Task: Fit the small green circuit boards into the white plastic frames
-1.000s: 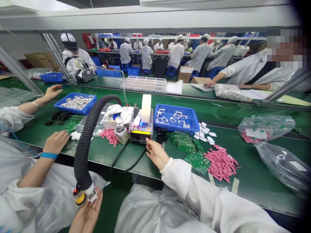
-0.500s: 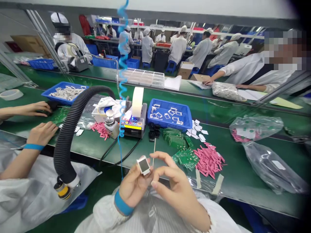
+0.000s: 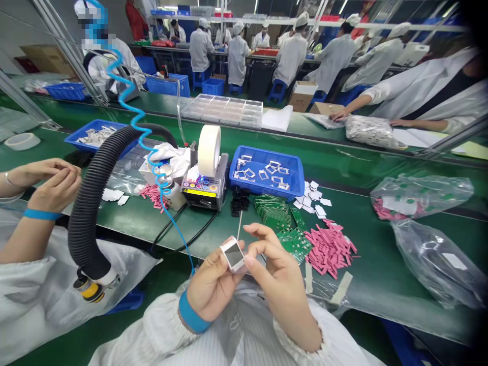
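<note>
My left hand (image 3: 213,287) holds a small white-framed display with a dark grey face (image 3: 233,254), tilted up toward me. The thumb and fingers of my right hand (image 3: 276,274) are closed at the display's right edge. Just behind the display a thin white stick (image 3: 240,226) points away from me; its lower end is hidden. On the bench beyond lie black parts (image 3: 240,202), green circuit boards (image 3: 272,211) and a pile of pink strips (image 3: 330,249). White square pieces (image 3: 310,195) lie beside a blue tray (image 3: 301,192) of white frames.
A tape dispenser (image 3: 206,190) stands behind my hands, near a metal-topped bottle (image 3: 173,195). A black fume hose (image 3: 86,223) and a coiled blue air line (image 3: 133,109) hang at left. A co-worker's hands (image 3: 55,190) work there. Plastic bags (image 3: 430,259) lie at right.
The display has turned and now shows its face more broadly. My right thumb and fingers have moved in from apart onto its right edge. The head view has shifted slightly.
</note>
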A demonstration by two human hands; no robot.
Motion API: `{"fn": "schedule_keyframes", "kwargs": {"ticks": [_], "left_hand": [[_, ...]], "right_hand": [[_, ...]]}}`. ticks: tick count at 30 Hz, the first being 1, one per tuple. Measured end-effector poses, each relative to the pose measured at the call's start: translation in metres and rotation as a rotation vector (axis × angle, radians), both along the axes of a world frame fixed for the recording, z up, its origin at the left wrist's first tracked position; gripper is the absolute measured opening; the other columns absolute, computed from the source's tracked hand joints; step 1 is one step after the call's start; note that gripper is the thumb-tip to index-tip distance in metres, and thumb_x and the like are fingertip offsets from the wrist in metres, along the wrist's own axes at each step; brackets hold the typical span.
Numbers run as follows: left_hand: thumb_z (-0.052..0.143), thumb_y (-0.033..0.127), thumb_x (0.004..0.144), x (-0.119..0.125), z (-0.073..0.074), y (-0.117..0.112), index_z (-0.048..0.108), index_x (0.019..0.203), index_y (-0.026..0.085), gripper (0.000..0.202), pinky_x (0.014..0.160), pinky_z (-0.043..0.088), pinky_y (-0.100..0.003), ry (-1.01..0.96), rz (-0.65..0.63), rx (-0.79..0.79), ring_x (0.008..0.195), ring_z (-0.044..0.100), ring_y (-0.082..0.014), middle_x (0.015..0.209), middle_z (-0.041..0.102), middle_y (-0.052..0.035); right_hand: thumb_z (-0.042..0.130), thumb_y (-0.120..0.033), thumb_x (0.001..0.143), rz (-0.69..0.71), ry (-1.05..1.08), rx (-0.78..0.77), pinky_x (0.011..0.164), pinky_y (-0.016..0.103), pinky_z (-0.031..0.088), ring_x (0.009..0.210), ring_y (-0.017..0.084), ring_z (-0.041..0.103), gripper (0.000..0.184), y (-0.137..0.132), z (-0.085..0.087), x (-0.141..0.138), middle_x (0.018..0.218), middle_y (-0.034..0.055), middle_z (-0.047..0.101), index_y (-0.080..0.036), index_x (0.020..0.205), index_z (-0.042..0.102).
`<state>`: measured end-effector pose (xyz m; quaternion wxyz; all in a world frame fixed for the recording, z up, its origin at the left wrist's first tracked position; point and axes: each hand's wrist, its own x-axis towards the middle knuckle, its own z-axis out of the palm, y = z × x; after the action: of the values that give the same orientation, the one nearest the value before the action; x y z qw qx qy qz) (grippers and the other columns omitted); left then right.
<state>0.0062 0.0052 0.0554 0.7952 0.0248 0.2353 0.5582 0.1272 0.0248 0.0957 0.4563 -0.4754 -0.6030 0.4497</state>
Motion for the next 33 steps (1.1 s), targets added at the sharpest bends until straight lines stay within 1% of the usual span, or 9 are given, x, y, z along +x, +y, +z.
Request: {"fn": "schedule_keyframes", "kwargs": {"ticks": [4, 10, 16, 20, 23, 26, 28, 31, 33], "left_hand": [[0.072, 0.022, 0.067, -0.001, -0.006, 0.001, 0.068, 0.091, 0.020, 0.024, 0.095, 0.040, -0.031, 0.057, 0.001, 0.015, 0.095, 0.062, -0.0152, 0.096, 0.071, -0.0005], [0.069, 0.022, 0.070, -0.003, -0.013, -0.001, 0.067, 0.095, 0.022, 0.025, 0.101, 0.035, -0.039, 0.063, -0.021, 0.061, 0.100, 0.060, -0.0188, 0.103, 0.069, -0.0023], [0.068, 0.022, 0.071, -0.002, -0.012, 0.000, 0.068, 0.095, 0.023, 0.024, 0.096, 0.041, -0.032, 0.042, -0.016, 0.053, 0.096, 0.062, -0.0152, 0.101, 0.071, -0.0013], [0.061, 0.019, 0.076, -0.002, -0.008, 0.003, 0.069, 0.092, 0.023, 0.018, 0.084, 0.048, -0.023, 0.065, 0.008, -0.011, 0.088, 0.064, -0.0121, 0.091, 0.073, 0.0007], [0.052, 0.016, 0.082, -0.007, -0.006, 0.006, 0.070, 0.088, 0.023, 0.020, 0.072, 0.050, -0.017, 0.153, -0.031, -0.146, 0.083, 0.065, -0.0099, 0.087, 0.073, 0.0019], [0.051, 0.015, 0.083, -0.015, -0.009, 0.006, 0.070, 0.088, 0.023, 0.022, 0.060, 0.050, -0.017, 0.276, -0.135, -0.165, 0.074, 0.065, -0.0102, 0.086, 0.073, 0.0002], [0.058, 0.016, 0.079, -0.019, -0.012, 0.004, 0.071, 0.085, 0.021, 0.015, 0.058, 0.050, -0.019, 0.319, -0.197, -0.067, 0.067, 0.064, -0.0110, 0.079, 0.072, -0.0012], [0.066, 0.018, 0.071, -0.022, -0.017, -0.002, 0.072, 0.082, 0.015, 0.013, 0.071, 0.051, -0.024, 0.360, -0.291, 0.039, 0.074, 0.063, -0.0143, 0.077, 0.071, -0.0043], [0.068, 0.022, 0.070, -0.019, -0.019, -0.004, 0.071, 0.089, 0.015, 0.021, 0.081, 0.049, -0.030, 0.358, -0.325, 0.040, 0.085, 0.062, -0.0181, 0.087, 0.071, -0.0073]], "right_hand": [[0.058, -0.025, 0.073, 0.112, 0.049, -0.055, 0.084, 0.037, 0.044, 0.106, 0.024, 0.052, 0.014, 0.003, 0.002, -0.002, 0.114, 0.0070, 0.053, -0.021, 0.060, 0.055], [0.058, -0.022, 0.072, -0.079, -0.143, 0.052, 0.089, 0.047, 0.037, 0.108, 0.028, 0.048, 0.011, 0.007, -0.001, -0.006, 0.115, 0.0069, 0.051, -0.021, 0.062, 0.058], [0.057, -0.022, 0.074, -0.131, -0.269, 0.148, 0.088, 0.046, 0.037, 0.106, 0.026, 0.049, 0.011, 0.009, -0.005, -0.008, 0.112, 0.0056, 0.053, -0.022, 0.063, 0.058], [0.054, -0.025, 0.077, -0.216, -0.542, 0.409, 0.092, 0.050, 0.033, 0.111, 0.028, 0.045, 0.005, 0.008, -0.014, -0.011, 0.116, 0.0099, 0.053, -0.022, 0.079, 0.059], [0.046, -0.030, 0.085, 0.005, -0.808, 0.717, 0.102, 0.058, 0.017, 0.128, 0.031, 0.029, 0.031, 0.003, -0.025, -0.010, 0.135, 0.0134, 0.042, -0.019, 0.113, 0.052], [0.043, -0.040, 0.087, 0.285, -0.950, 0.753, 0.102, 0.062, 0.012, 0.134, 0.037, 0.015, 0.055, -0.002, -0.032, -0.002, 0.144, 0.0183, 0.028, -0.007, 0.130, 0.038], [0.041, -0.036, 0.089, 0.341, -0.899, 0.680, 0.104, 0.061, 0.012, 0.133, 0.033, 0.021, 0.051, -0.005, -0.034, 0.007, 0.141, 0.0181, 0.035, -0.006, 0.130, 0.038], [0.039, -0.018, 0.090, 0.280, -0.671, 0.604, 0.109, 0.053, 0.007, 0.118, 0.018, 0.048, 0.030, -0.008, -0.035, 0.019, 0.116, 0.0045, 0.063, -0.020, 0.118, 0.050], [0.042, -0.014, 0.088, 0.198, -0.539, 0.589, 0.111, 0.048, 0.008, 0.104, 0.013, 0.058, 0.025, -0.009, -0.037, 0.022, 0.097, -0.0040, 0.071, -0.026, 0.103, 0.057]]}}
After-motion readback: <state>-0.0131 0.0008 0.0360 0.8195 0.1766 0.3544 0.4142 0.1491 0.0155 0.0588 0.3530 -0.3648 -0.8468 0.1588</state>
